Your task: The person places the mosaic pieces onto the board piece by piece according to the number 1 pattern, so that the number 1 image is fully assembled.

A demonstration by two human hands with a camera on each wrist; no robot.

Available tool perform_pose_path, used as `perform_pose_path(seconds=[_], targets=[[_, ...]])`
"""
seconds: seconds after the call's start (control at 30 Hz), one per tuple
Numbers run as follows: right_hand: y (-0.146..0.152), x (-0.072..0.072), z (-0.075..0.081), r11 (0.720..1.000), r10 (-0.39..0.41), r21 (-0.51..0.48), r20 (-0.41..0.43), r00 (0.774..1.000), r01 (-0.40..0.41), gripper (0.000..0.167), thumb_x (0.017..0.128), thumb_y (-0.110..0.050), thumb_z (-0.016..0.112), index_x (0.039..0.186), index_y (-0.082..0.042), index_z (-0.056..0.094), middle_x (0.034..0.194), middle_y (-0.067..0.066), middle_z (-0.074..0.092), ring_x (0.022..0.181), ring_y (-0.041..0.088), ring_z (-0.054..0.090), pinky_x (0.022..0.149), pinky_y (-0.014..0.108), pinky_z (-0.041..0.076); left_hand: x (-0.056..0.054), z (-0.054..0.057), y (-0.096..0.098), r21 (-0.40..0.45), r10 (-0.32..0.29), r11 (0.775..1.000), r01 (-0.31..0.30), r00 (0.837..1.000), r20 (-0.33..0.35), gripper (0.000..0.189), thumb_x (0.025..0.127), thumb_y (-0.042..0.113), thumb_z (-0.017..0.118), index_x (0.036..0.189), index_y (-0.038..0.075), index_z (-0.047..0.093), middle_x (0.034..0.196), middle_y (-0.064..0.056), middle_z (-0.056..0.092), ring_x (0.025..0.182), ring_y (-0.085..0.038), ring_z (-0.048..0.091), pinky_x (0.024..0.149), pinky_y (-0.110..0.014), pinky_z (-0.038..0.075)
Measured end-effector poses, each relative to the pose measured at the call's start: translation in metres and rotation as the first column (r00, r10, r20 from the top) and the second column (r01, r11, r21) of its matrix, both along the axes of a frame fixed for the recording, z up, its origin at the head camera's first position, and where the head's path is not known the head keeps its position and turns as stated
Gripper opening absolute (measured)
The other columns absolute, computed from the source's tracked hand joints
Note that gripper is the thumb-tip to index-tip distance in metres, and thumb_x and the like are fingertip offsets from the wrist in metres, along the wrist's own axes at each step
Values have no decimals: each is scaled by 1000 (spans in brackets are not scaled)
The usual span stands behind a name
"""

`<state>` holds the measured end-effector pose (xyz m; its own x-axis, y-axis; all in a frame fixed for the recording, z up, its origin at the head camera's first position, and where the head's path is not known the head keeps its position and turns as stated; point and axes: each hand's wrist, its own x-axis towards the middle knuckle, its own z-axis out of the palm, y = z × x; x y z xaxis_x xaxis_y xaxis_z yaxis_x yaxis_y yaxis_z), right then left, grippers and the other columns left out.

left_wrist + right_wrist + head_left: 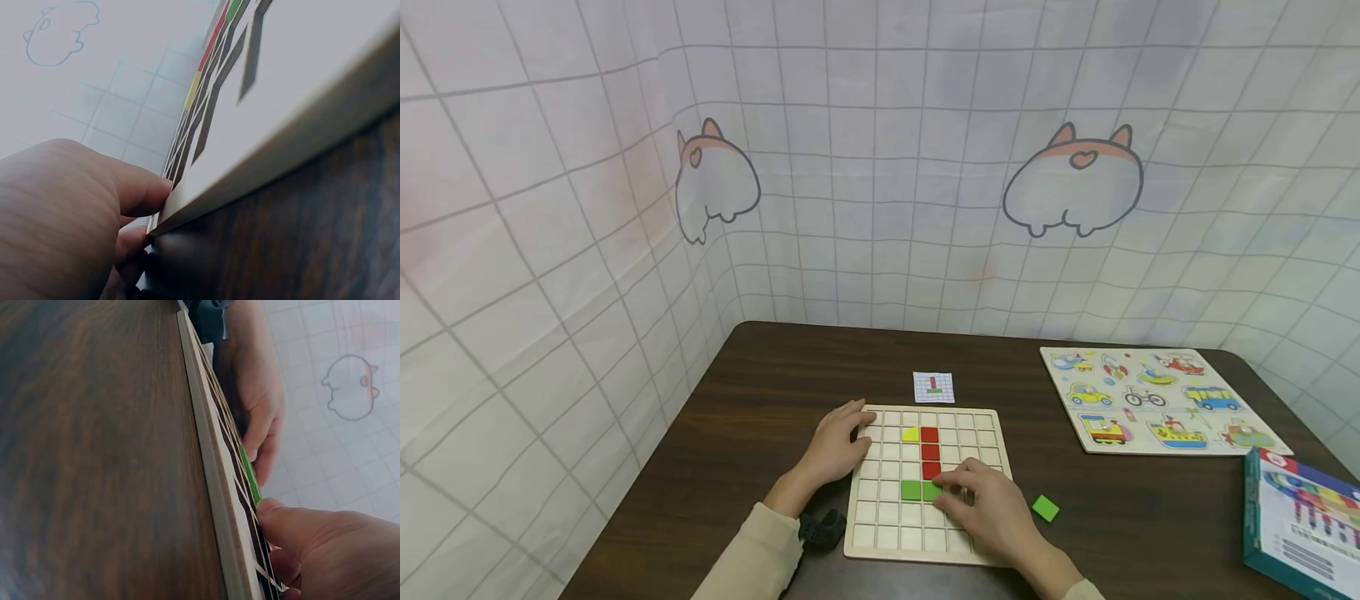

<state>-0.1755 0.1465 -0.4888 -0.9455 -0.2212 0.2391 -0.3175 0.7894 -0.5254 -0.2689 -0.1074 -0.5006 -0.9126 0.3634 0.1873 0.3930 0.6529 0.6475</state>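
A pale wooden grid board lies on the dark table. My left hand rests at its upper left corner, fingers fairly straight; the left wrist view shows the thumb against the board's edge. With thumb and index finger, my right hand pinches a green square tile in a cell, beside another green tile. Above them stand three red tiles in a column, with a yellow piece left of the top one. In the right wrist view, my thumb meets a green strip.
A loose green tile lies right of the board. Behind the board is a small pattern card. Farther right are a vehicle picture puzzle and a teal-sided box. A black strap is near my left wrist.
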Motion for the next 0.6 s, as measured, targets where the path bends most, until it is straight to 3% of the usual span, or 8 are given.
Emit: perform_pose_path(seconds=[0.2,0.4,0.6], targets=[[3,1,-1,999,4,-39,-2,1000,-4,17,81,-27,79,98,-27,76,81,-23,53,68,1,46,59,19,40,0,1,0,3,2,1000,-2,1000,8,38,95,12,58,132,3,60,151,-18,40,142,-35,32,116,-57,19],[19,0,1,990,-34,-136,-68,997,24,14,84,-18,78,97,-24,76,85,-24,59,73,-1,53,67,22,49,0,0,0,3,2,1000,-2,1000,13,38,95,11,57,132,2,60,151,-18,40,142,-35,31,117,-55,19],[49,-2,9,988,-125,-100,-77,989,117,10,86,-18,76,95,-21,76,81,-17,58,67,6,50,58,22,43,1,1,0,16,-6,1000,5,1000,22,38,95,11,58,132,2,60,151,-18,40,143,-36,31,117,-57,19]])
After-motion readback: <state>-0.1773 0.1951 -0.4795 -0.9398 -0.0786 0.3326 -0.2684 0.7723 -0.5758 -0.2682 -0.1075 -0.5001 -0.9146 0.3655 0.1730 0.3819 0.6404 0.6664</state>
